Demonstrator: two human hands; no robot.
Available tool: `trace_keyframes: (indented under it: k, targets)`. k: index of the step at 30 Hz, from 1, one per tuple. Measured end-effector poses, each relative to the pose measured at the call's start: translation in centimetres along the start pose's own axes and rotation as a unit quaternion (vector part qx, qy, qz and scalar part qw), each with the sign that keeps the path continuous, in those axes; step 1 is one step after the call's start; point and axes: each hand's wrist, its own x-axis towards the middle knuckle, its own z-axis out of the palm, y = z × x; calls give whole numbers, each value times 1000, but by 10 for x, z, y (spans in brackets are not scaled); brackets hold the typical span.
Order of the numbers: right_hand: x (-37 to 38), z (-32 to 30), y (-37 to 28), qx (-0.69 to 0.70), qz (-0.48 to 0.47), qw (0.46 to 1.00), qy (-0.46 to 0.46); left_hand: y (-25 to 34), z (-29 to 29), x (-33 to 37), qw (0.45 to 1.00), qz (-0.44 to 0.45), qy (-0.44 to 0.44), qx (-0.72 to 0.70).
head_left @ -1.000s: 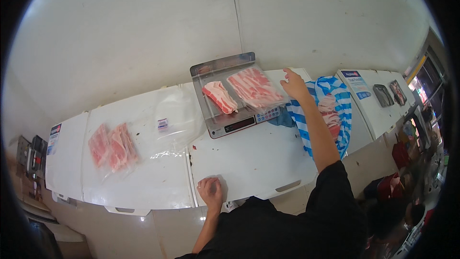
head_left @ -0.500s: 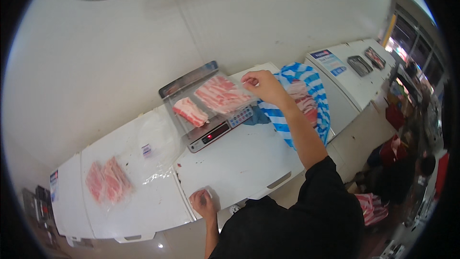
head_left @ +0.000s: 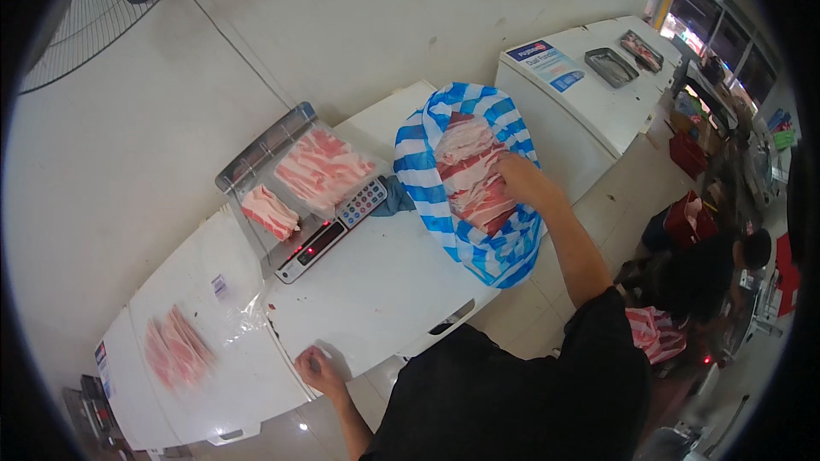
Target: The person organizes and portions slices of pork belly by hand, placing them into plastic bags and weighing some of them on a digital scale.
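My right hand [head_left: 518, 181] reaches into a blue-and-white striped plastic bag [head_left: 414, 149], its bent fingers pinching at the raw sliced pork [head_left: 471, 172] inside. The fingertips are partly lost against the meat. My left hand [head_left: 319, 370] rests at the front edge of the white chest freezer [head_left: 367, 312], fingers curled in and holding nothing. On the digital scale [head_left: 309, 249] to the left of the bag lie a flat clear pack of pork slices [head_left: 323, 172] and a smaller piece of pork [head_left: 270, 212].
More pork slices [head_left: 178, 350] lie in clear plastic on the left freezer, near a clear plastic bag [head_left: 243, 269]. A blue cloth [head_left: 395, 198] sits between scale and striped bag. Two trays [head_left: 612, 67] stand on the right-hand freezer. A wall fan [head_left: 111, 8] is upper left. Another person [head_left: 696, 277] is at right.
My right hand has left the clear pack on the scale and moved right into the striped bag. My left hand stays at the freezer's edge. The view has shifted and turned.
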Motion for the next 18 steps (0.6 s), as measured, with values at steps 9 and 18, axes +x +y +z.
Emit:
trace_keyframes:
  k: [9,18]
  targets:
    - [19,-7,59,253,12,953,165,-6,5,-5,996,-36,61,51]
    - [39,-50,58,468,41,882,-41,-9,14,-5,993,-48,95,44]
